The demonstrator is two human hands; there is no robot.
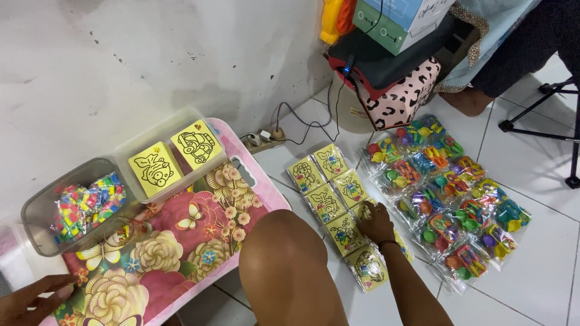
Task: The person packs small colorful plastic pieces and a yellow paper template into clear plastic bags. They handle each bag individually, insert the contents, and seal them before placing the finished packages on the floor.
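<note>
White tiled floor, low floral table [181,253] at 9 o'clock. Right hand [376,222] lies flat, fingers spread, on the yellow picture cards [329,202] at 3 o'clock, gripping none. Left hand [30,299] rests loosely curled, empty, on the table edge. Best slide one card free; they overlap.

Glossy plastic toy packets [450,199]; smooth floor tiles [531,284] (glazed).

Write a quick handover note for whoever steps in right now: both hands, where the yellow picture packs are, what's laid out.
Right hand lies flat on the yellow picture packs spread in rows on the floor tiles.
Left hand rests empty at the floral table edge.
Two more yellow cards stand in the clear bin; colourful toy bags lie right of the packs.
No pack is lifted yet.
</note>
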